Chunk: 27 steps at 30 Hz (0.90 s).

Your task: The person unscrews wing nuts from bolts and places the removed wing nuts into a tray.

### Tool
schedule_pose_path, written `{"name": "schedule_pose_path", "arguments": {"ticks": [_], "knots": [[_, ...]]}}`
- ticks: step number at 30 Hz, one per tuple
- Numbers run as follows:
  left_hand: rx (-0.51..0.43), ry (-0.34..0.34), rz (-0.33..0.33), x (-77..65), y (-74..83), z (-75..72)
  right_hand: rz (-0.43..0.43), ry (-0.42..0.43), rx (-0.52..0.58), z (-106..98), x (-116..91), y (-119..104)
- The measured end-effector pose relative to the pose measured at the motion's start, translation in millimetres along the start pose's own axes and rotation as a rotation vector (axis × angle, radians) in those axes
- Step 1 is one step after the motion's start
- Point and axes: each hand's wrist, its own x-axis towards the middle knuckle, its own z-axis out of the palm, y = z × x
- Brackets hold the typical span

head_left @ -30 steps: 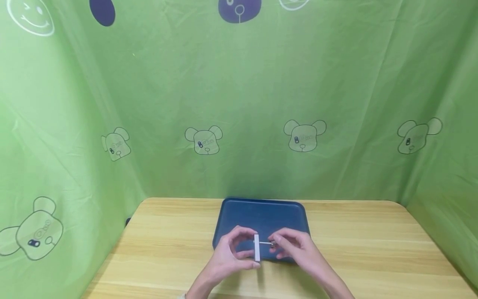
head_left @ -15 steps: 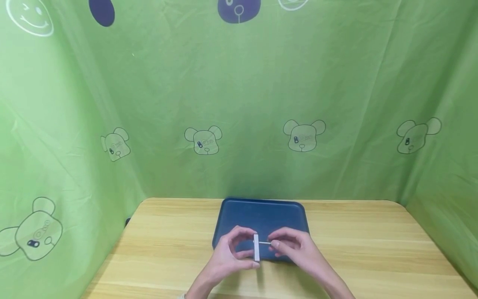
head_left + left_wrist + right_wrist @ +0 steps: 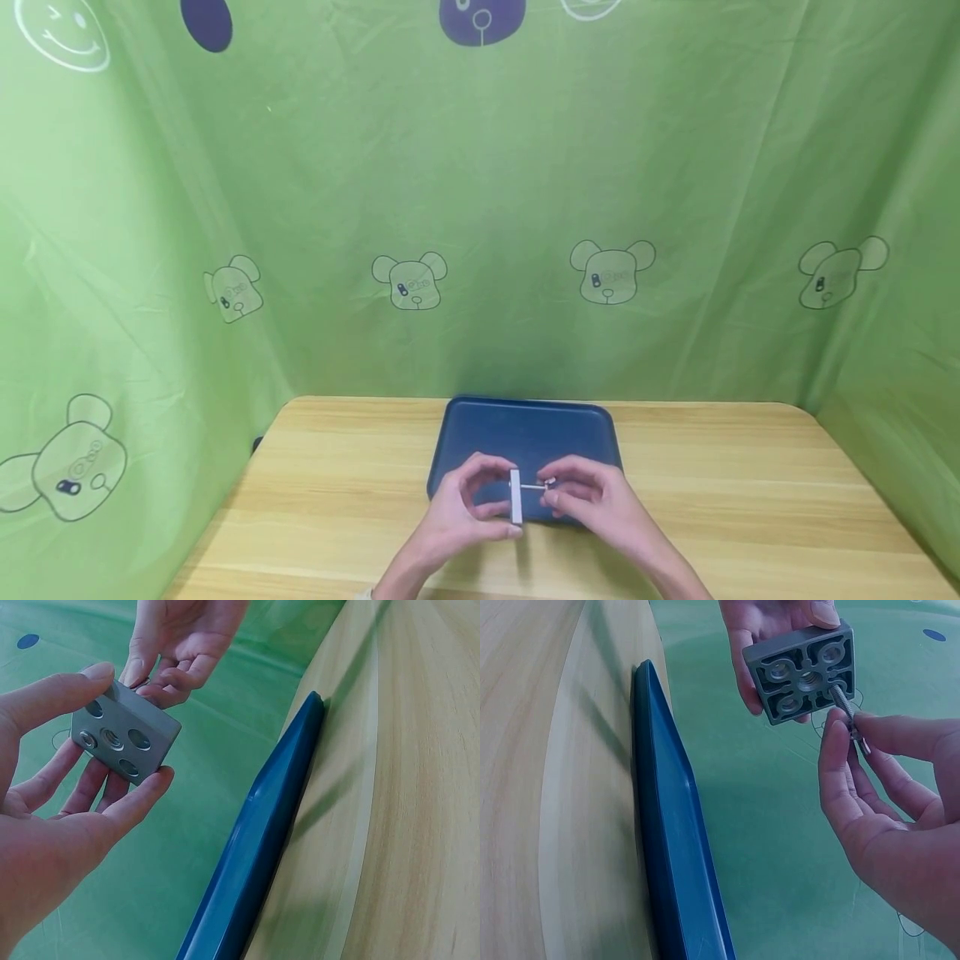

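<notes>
My left hand point(image 3: 457, 508) grips a grey square metal block point(image 3: 139, 724) by its edges, thumb on one side and fingertips on the other. Several round holes show on its face, one filled by a bolt head point(image 3: 88, 739). From the ribbed back of the block, the bolt's threaded shank point(image 3: 841, 699) sticks out near a corner, towards my right hand point(image 3: 596, 496). Thumb and fingers there pinch a small metal wing nut point(image 3: 859, 739) at the shank's free end, partly hidden by the fingertips. Both hands are raised above the table, in front of the tray.
A blue tray point(image 3: 528, 429) with a raised rim lies on the wood-grain table point(image 3: 720, 467), towards its back edge. Green printed curtain point(image 3: 495, 333) surrounds the table at the back and both sides.
My right thumb and fingers have shifted around the wing nut, which was covered half a second ago and shows again now, turned differently. My left hand and the block have stayed in place.
</notes>
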Motion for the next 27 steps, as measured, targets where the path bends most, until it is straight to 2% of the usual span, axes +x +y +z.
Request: {"name": "schedule_pose_path", "arguments": {"ticks": [16, 20, 27], "knots": [[0.008, 0.004, -0.033, -0.4, 1.6, 1.6, 0.052, 0.042, -0.072, -1.1, 0.9, 1.0], [0.008, 0.004, -0.034, -0.3, 1.5, 2.0, 0.043, 0.042, -0.084, -1.2, 1.0, 1.5], [0.009, 0.009, -0.043, -0.1, 0.6, 2.9, -0.025, 0.012, -0.083, -1.6, 0.9, 3.5]]}}
